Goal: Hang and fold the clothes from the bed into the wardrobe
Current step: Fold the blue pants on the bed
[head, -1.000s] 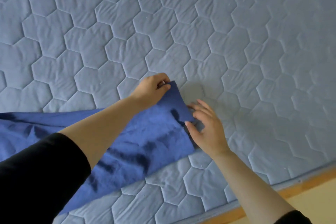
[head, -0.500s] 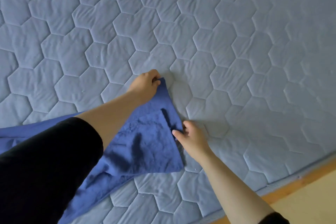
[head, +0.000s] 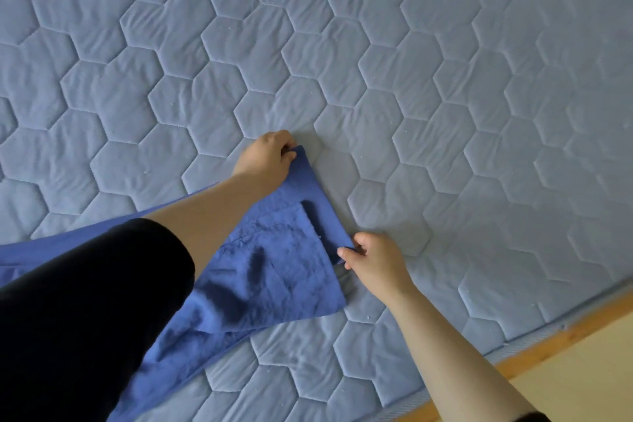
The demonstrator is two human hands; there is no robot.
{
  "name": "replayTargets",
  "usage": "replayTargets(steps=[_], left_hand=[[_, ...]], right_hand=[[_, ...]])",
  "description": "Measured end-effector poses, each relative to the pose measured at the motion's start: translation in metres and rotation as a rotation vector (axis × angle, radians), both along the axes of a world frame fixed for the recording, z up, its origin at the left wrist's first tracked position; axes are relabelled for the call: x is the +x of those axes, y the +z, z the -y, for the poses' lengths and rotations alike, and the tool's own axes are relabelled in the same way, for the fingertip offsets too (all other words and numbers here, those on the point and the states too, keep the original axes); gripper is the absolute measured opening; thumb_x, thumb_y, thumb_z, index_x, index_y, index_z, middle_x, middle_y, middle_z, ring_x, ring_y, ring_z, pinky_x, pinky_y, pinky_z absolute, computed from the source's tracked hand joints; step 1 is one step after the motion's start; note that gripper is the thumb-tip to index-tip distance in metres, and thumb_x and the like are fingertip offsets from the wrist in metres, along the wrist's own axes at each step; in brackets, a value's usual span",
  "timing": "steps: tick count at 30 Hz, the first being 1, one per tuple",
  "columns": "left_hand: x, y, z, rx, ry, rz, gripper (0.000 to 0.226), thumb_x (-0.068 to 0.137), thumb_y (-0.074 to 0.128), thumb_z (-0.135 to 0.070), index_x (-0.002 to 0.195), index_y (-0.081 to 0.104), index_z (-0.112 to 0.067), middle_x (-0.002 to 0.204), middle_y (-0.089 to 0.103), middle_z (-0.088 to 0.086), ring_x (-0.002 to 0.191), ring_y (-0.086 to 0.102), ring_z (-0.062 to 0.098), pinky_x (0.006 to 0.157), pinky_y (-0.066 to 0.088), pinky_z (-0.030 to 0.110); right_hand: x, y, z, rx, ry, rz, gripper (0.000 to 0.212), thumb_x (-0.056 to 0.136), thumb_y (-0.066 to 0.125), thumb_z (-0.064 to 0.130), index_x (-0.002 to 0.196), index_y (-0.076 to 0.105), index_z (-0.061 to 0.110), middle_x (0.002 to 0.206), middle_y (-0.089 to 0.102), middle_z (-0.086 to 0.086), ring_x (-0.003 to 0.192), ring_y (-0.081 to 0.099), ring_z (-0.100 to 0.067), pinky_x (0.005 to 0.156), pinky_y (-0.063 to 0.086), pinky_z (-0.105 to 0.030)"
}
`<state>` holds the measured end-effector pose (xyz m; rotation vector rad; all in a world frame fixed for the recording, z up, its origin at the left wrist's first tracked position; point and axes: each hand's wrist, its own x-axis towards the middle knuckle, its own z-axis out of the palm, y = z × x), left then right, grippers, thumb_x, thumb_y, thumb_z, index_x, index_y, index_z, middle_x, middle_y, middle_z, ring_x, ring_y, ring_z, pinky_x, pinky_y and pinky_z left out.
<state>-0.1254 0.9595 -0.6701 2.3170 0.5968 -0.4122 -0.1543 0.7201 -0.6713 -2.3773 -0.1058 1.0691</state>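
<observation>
Hexagon-quilted grey-blue bed (head: 445, 79) fills the view, with a wooden frame (head: 548, 343) along its near right edge. A blue garment (head: 274, 267) lies on it, its long axis running from the near left towards the middle, with its end edge facing right. The hands are apart. The left hand (head: 265, 156) pinches the far corner of that edge and the right hand (head: 376, 260) pinches the near corner.

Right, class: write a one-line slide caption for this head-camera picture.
Left hand and right hand pinch the end corners of a blue garment on the quilted mattress.
</observation>
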Motion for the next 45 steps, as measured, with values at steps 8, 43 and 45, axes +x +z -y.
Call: replayTargets(steps=[8, 43, 45], left_hand=[[-0.050, 0.030, 0.012, 0.128, -0.016, 0.260, 0.015, 0.086, 0.064, -0.012, 0.100, 0.063, -0.006, 0.099, 0.059, 0.010, 0.096, 0.053, 0.032, 0.084, 0.043, 0.040], [-0.045, 0.051, -0.006, -0.083, 0.046, 0.176, 0.015, 0.090, 0.047, -0.004, 0.086, 0.052, -0.017, 0.066, 0.050, -0.009, 0.066, 0.047, 0.018, 0.055, 0.036, 0.023], [-0.037, 0.051, -0.013, -0.098, 0.081, 0.189, 0.015, 0.091, 0.046, -0.004, 0.094, 0.056, -0.015, 0.068, 0.051, -0.011, 0.067, 0.048, 0.016, 0.057, 0.037, 0.025]], right_hand=[[-0.027, 0.025, 0.000, 0.025, -0.237, 0.218, 0.014, 0.087, 0.068, 0.024, 0.088, 0.055, 0.018, 0.073, 0.059, 0.006, 0.069, 0.057, -0.012, 0.061, 0.039, -0.017], [-0.061, 0.067, -0.004, 0.479, -0.487, 0.162, 0.008, 0.075, 0.066, 0.029, 0.076, 0.070, 0.036, 0.073, 0.066, 0.016, 0.066, 0.059, -0.003, 0.064, 0.047, -0.015], [-0.053, 0.067, -0.013, 0.481, -0.532, 0.085, 0.010, 0.076, 0.067, 0.030, 0.066, 0.066, 0.029, 0.062, 0.060, 0.013, 0.061, 0.055, -0.004, 0.063, 0.050, -0.023]])
